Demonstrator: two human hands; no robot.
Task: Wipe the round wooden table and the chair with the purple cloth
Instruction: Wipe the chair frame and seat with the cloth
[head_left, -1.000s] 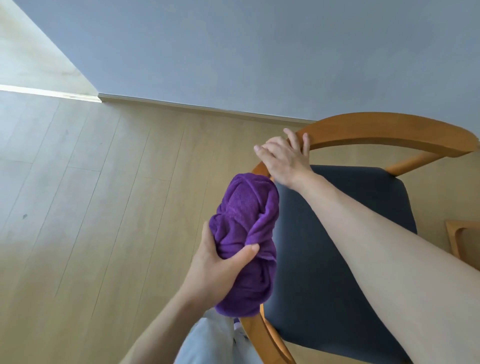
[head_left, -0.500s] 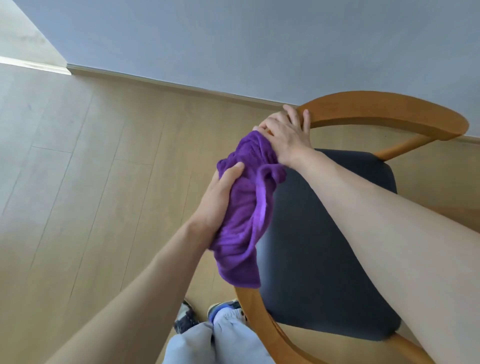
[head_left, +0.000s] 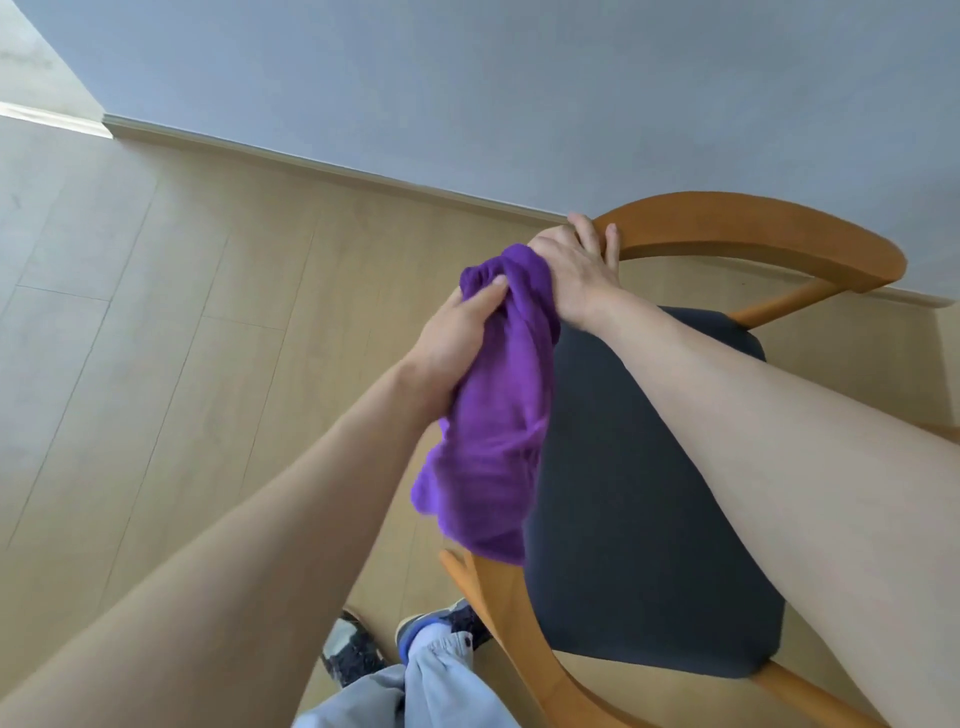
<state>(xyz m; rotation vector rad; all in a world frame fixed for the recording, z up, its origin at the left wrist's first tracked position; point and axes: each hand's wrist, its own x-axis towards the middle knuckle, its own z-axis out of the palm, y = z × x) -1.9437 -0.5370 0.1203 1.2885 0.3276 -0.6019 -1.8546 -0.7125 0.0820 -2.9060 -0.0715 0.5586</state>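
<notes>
Progress: the purple cloth (head_left: 498, 415) is bunched against the left side of the chair (head_left: 753, 239), over its curved wooden armrest, with the lower folds hanging beside the dark seat cushion (head_left: 649, 493). The chair appears to be the part of the job in hand. How much of its frame has been wiped cannot be judged from this view. The round wooden desk is not in view, so its condition cannot be reported; it should be treated as outstanding.

Grip, left hand (head_left: 457, 338): fingers curled round the upper part of the cloth, thumb laid across the bunched fabric, holding it firmly against the rail.

Grip, right hand (head_left: 576, 270): it rests on the wooden backrest rail just beside the cloth, fingers draped over the top edge, apparently steadying the chair. Whether they close fully under the rail cannot be told. The heel of the hand touches the cloth.
</notes>
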